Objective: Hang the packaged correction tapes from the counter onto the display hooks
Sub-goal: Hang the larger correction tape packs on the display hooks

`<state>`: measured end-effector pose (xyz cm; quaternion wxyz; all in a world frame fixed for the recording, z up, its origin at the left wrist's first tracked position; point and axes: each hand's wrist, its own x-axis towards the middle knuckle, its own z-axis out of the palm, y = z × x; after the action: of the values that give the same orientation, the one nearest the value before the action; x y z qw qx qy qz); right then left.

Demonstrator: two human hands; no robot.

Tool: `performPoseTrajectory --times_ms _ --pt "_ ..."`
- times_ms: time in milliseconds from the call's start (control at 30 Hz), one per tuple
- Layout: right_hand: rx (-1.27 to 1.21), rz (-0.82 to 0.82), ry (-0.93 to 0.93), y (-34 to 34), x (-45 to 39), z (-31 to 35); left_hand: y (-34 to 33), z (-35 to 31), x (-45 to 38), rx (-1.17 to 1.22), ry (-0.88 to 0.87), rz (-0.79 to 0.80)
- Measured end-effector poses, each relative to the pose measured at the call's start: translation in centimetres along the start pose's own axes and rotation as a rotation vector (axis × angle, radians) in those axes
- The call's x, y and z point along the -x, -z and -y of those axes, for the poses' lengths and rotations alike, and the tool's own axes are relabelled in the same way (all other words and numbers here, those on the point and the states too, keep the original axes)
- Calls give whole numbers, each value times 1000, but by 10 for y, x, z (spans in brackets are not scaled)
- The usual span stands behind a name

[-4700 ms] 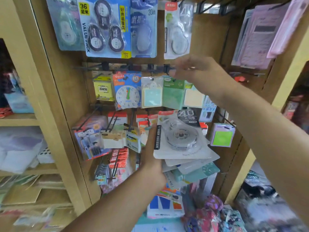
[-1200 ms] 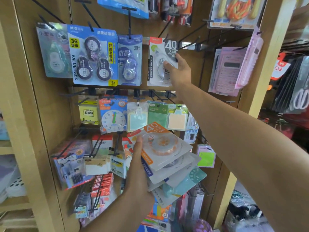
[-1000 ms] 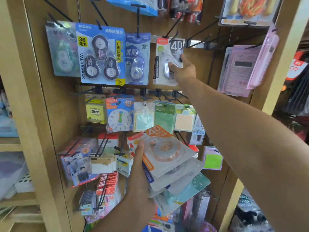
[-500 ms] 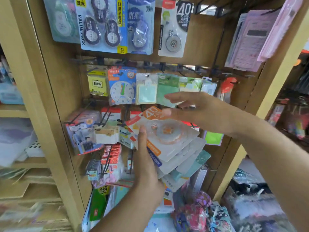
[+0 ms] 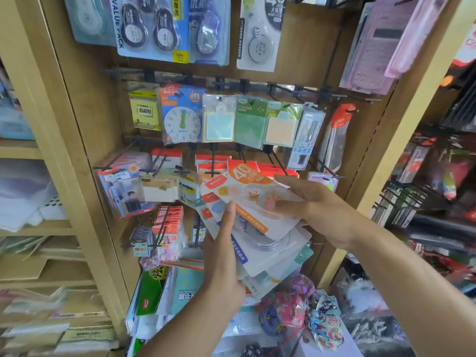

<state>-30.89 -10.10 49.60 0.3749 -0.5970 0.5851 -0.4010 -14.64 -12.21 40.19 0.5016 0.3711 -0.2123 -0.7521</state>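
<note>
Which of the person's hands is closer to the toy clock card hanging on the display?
Left. The left hand holds the fanned packets below the clock card, its thumb pointing up toward it. The right hand sits farther off to the right, gripping the top packet.

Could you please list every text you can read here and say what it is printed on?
"VALUE PACK", "12m": blue three-tape pack.
"40": hanging white correction tape pack.
"40": orange-topped pack, held by the left hand and right hand.
1 to 12: clock card.
"不易开叉": pen pack.
The rest is too blurred.
</note>
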Motion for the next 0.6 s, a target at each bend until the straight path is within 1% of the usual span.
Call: performPoseTrajectory --times_ms 100,167,300,367,433,500,600 --pt "-90 -64 56 1 0 -3 4 0 4 -2 10 -3" --pt "-126 -140 104 1 -2 -5 5 -1 7 -19 2 18" --pt "-284 -282 230 -8 -4 2 9 -5 9 -43 19 42" --pt "-319 -373 341 -13 -5 15 9 -10 12 -43 0 55" --pt "-318 -466 445 -15 -13 34 6 -17 13 -61 -20 113" --pt "-332 -526 504 -9 -31 54 1 -27 16 -85 -64 174" --pt "-327 -596 557 5 -69 83 -7 -39 19 -130 -147 208"
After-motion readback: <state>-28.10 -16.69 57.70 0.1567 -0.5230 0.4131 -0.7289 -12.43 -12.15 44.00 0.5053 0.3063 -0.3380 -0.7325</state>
